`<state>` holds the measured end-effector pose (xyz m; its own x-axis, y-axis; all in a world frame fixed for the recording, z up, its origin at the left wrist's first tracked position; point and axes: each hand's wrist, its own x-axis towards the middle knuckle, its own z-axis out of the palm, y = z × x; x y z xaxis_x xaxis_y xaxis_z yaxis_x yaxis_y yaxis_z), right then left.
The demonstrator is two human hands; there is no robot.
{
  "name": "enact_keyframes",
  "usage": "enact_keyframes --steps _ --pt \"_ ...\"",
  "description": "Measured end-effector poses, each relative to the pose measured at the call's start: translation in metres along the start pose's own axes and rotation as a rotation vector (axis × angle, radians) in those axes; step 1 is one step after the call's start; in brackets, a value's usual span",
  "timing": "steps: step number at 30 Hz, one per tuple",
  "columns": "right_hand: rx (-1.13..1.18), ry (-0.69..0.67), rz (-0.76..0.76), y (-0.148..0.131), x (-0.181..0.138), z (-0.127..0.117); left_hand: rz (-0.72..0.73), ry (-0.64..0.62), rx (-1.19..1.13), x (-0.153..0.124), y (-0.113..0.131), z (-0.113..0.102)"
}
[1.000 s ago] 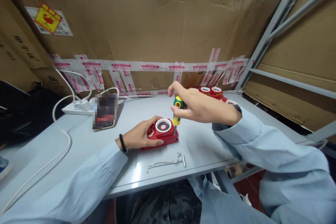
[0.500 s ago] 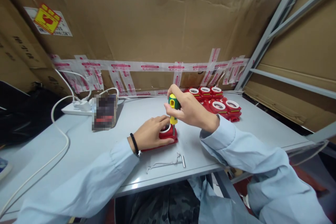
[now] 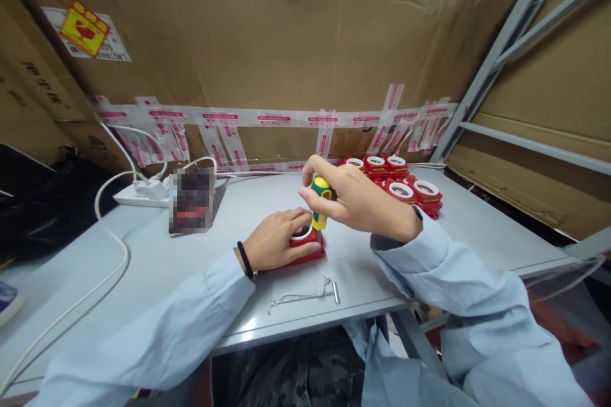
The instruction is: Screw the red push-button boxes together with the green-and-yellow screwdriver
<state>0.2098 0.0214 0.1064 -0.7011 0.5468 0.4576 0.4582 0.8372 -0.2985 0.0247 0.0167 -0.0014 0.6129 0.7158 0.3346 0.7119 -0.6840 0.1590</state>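
A red housing with a white ring (image 3: 312,252) lies on the grey table in front of me. My left hand (image 3: 277,240) grips it from the left, fingers over the ring and thumb along its near side. My right hand (image 3: 341,194) is closed around the yellow and green handle of a screwdriver (image 3: 319,221). The screwdriver stands nearly upright, its shaft down at the right end of the housing; the exact tip contact is hard to make out. Nearer the table's front edge lies a small metal T-shaped bar (image 3: 335,292) with a thin cord.
Several more red housings with white rings (image 3: 401,192) stand at the back right. At the left are a phone (image 3: 191,202), a white power strip (image 3: 143,194) and a loose white cable (image 3: 125,248). A cardboard wall (image 3: 267,44) closes off the table's back.
My right hand has turned the screwdriver: its yellow and green handle shows a different side. My left hand keeps its place on the red housing. The view has shifted slightly.
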Motion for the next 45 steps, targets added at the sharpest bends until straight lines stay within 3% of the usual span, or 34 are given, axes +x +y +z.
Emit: enact_keyframes --steps 3,6,11,17,20,26,31,37,41,45 --pt "0.022 -0.097 -0.077 0.005 0.001 -0.009 0.016 0.003 -0.011 -0.001 0.000 -0.002" --pt "0.045 -0.143 -0.123 0.009 0.004 -0.013 0.061 0.098 -0.092 0.002 0.003 -0.011" --pt "0.058 -0.116 -0.089 0.006 0.006 -0.008 0.067 0.267 -0.492 0.015 0.015 -0.022" --pt "-0.048 -0.022 0.077 0.003 0.002 -0.002 -0.074 0.311 -0.843 0.023 0.013 0.000" --pt "-0.040 0.041 0.076 -0.001 0.000 -0.002 -0.130 0.350 -0.938 0.023 0.010 0.009" --pt "-0.065 -0.068 -0.050 -0.006 -0.001 -0.014 -0.123 0.294 -1.009 0.020 0.007 0.003" --pt "-0.067 -0.129 -0.014 0.003 -0.001 -0.020 -0.056 0.179 -1.053 0.021 0.008 -0.003" --pt "-0.123 -0.031 0.035 0.000 -0.006 -0.008 -0.141 0.347 -1.036 0.024 0.011 0.003" --pt "-0.023 -0.060 0.038 0.002 -0.005 -0.004 -0.137 0.302 -1.044 0.022 0.009 0.001" --pt "0.048 0.047 0.070 0.009 -0.005 0.000 -0.139 0.215 -1.052 0.022 0.010 -0.002"
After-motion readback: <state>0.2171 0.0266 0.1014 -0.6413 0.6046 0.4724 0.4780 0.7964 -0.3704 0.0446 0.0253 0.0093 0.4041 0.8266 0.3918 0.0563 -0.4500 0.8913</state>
